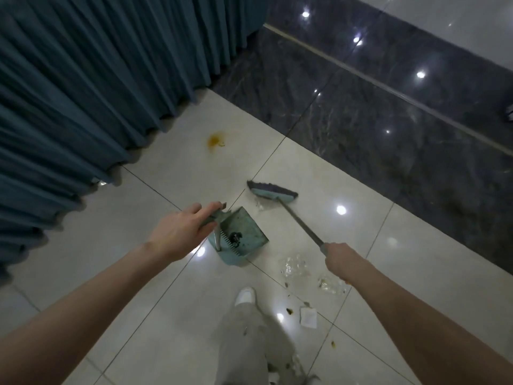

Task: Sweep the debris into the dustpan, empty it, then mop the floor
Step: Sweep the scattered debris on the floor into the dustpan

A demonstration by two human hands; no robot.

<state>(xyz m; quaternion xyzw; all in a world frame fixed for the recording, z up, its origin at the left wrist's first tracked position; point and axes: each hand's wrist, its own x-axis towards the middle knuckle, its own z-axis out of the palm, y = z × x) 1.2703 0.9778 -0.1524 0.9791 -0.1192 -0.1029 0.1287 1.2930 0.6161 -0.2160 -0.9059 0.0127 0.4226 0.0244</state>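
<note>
Left hand (180,234) holds the tilted dustpan (245,230) by its handle, a dark clump (236,238) inside; right hand (342,263) is curled round the broom (273,192) shaft, the broom head at one o'clock from the pan; clear plastic scraps (294,266) lie at four o'clock; an orange stain (216,140) at twelve o'clock, near the curtain (83,79).

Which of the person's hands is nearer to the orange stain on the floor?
Left. The left hand, holding the dustpan, is below the orange stain in view; the right hand, gripping the broom, lies farther off to the stain's lower right.
</note>
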